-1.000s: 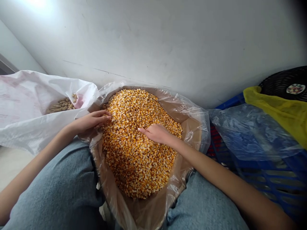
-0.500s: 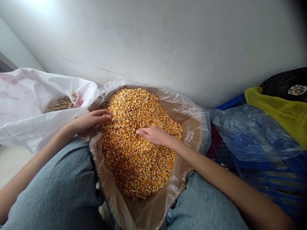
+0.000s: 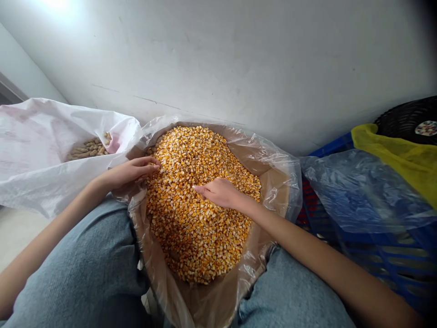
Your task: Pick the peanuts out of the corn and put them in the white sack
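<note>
A heap of yellow corn kernels (image 3: 201, 237) fills a plastic-lined bag (image 3: 276, 182) between my knees. My left hand (image 3: 136, 170) rests at the heap's left edge, with its slightly bent fingers apart and their tips touching kernels. Over the middle of the heap lies my right hand (image 3: 220, 191), palm down. Its thumb points left along the corn and the fingers curl underneath, mostly hidden. Whatever they may hold cannot be made out.
On the left, a white woven sack (image 3: 37, 136) lies open with peanuts (image 3: 89, 149) inside. A blue plastic crate (image 3: 406, 259) stands at the right, with a clear plastic bag (image 3: 368, 187), yellow mesh (image 3: 399, 159) and a black basket (image 3: 406, 118). A wall (image 3: 218, 59) rises behind.
My right hand has shifted very slightly, its thumb lifting a little and the fingers tucking under. My left hand stays at the heap's edge. The whole view has drifted slightly.
</note>
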Demonstrator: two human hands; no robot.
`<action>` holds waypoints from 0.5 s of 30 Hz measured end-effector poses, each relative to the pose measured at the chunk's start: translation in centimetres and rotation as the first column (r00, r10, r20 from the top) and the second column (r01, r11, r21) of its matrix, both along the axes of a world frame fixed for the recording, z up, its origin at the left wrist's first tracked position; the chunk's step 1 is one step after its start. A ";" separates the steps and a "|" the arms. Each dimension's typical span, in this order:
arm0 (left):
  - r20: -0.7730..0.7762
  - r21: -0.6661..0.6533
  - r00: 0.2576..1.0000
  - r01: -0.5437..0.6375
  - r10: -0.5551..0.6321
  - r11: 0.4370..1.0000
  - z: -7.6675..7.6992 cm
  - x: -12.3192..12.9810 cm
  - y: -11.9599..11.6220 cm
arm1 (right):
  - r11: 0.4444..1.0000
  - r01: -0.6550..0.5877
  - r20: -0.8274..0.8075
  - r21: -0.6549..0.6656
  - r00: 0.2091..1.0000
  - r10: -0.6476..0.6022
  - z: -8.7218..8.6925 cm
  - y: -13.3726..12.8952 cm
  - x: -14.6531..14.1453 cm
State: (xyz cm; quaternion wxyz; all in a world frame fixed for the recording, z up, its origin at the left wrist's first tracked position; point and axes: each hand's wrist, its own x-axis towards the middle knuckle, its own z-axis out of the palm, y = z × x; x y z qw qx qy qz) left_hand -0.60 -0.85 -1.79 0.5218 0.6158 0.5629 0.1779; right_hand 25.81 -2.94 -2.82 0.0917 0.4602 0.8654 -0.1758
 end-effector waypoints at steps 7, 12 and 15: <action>0.051 -0.032 0.999 0.005 -0.003 0.999 0.1 0.1 0.0 | 0.994 -0.089 0.008 -0.056 0.996 0.089 -0.2 -0.1 -0.2; 0.030 -0.019 0.999 0.019 -0.018 1.000 0.0 0.1 0.0 | 0.996 -0.084 -0.044 -0.015 0.995 0.084 -0.1 -0.1 -0.2; 0.017 -0.013 1.000 0.012 -0.012 1.000 0.0 0.1 0.0 | 0.985 -0.137 -0.003 -0.104 0.990 0.138 -0.2 -0.2 -0.3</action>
